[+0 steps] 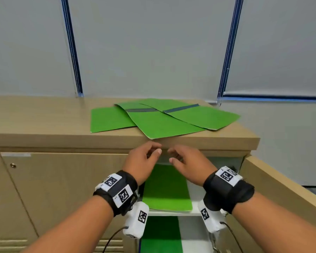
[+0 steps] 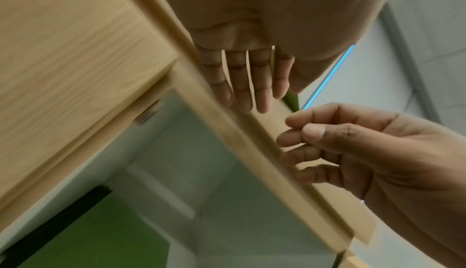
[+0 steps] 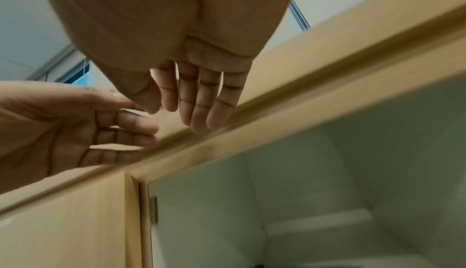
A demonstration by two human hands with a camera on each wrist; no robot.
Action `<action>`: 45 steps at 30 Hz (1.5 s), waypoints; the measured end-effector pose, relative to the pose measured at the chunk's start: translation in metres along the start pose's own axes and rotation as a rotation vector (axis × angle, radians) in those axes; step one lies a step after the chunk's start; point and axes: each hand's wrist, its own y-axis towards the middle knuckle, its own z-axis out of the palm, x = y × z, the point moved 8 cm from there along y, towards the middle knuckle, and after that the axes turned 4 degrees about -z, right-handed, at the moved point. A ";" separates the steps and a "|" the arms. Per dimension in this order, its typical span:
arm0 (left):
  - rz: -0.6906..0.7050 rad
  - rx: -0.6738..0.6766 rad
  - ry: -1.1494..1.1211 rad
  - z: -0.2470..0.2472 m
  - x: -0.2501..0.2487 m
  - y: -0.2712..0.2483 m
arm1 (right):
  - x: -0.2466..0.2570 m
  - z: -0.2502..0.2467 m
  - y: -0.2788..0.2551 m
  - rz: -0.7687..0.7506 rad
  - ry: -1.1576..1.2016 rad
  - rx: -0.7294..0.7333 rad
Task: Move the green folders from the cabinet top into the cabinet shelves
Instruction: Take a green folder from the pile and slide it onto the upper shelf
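Three green folders lie overlapping on the wooden cabinet top (image 1: 44, 121): a left one (image 1: 109, 120), a middle one (image 1: 159, 123) whose corner reaches the front edge, and a right one (image 1: 204, 115). Another green folder (image 1: 167, 189) lies on the upper shelf inside, and one more (image 1: 161, 234) on the shelf below. My left hand (image 1: 153, 150) and right hand (image 1: 173, 155) hover close together just below the top's front edge, under the middle folder's corner. Both are empty with relaxed fingers. The wrist views show the left hand's fingers (image 2: 242, 85) and the right hand's fingers (image 3: 196, 101) near the edge.
The cabinet door (image 1: 281, 183) stands swung open at the right. A closed door (image 1: 62, 189) with a lock is at the left. White blinds and blue window frames (image 1: 73, 52) rise behind the cabinet. The right folder overhangs the top's right side.
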 end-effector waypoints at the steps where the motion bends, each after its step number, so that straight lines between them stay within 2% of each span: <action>1: 0.051 -0.031 0.023 -0.009 -0.018 0.006 | 0.003 -0.011 0.004 0.004 0.009 -0.010; 3: 0.163 -0.091 0.133 -0.019 -0.046 0.014 | 0.004 -0.021 0.010 0.017 0.026 -0.014; 5: 0.252 -0.136 0.386 -0.020 -0.063 0.025 | 0.002 -0.028 0.014 0.046 0.048 -0.015; 7: 0.204 -0.035 0.714 -0.008 -0.057 0.038 | -0.006 -0.039 0.016 0.093 0.072 -0.057; 9: 0.148 0.135 0.879 0.006 -0.040 0.045 | -0.023 -0.063 0.020 0.158 0.056 -0.187; 11: 0.124 0.242 0.870 0.013 -0.026 0.044 | -0.045 -0.085 0.026 0.226 -0.080 -0.225; 14: 0.108 0.252 0.818 0.013 -0.023 0.045 | -0.082 -0.092 0.033 0.370 -0.379 0.038; 16: 0.094 0.260 0.839 0.013 -0.025 0.047 | -0.097 -0.084 0.030 0.443 -0.463 0.192; 19: 0.064 0.285 0.850 0.015 -0.028 0.052 | -0.096 -0.071 0.024 0.432 -0.569 0.235; 21: 0.047 0.302 0.853 0.016 -0.027 0.057 | -0.085 -0.068 0.022 0.352 -0.688 0.168; 23: 0.036 0.310 0.862 0.018 -0.026 0.063 | -0.076 -0.070 0.018 0.294 -0.709 0.064; 27: -0.058 0.285 0.768 0.015 -0.025 0.073 | -0.064 -0.083 -0.002 0.195 -0.454 -0.214; 30: -0.082 0.118 0.640 -0.004 -0.030 0.085 | -0.053 -0.098 -0.024 0.033 -0.338 -0.428; 32: -0.056 0.081 0.701 -0.012 -0.035 0.090 | -0.049 -0.106 -0.036 -0.034 -0.301 -0.501; 35: 0.042 0.056 0.867 -0.018 -0.052 0.094 | -0.039 -0.116 -0.045 -0.122 -0.263 -0.536; 38: -0.005 0.011 0.862 -0.032 -0.061 0.101 | -0.021 -0.123 -0.049 -0.223 -0.286 -0.552; 41: -0.076 0.021 0.761 -0.042 -0.067 0.098 | -0.016 -0.130 -0.050 -0.179 -0.323 -0.605; 45: 0.036 0.014 0.561 -0.046 -0.085 0.093 | -0.038 -0.129 -0.046 -0.006 -0.190 -0.598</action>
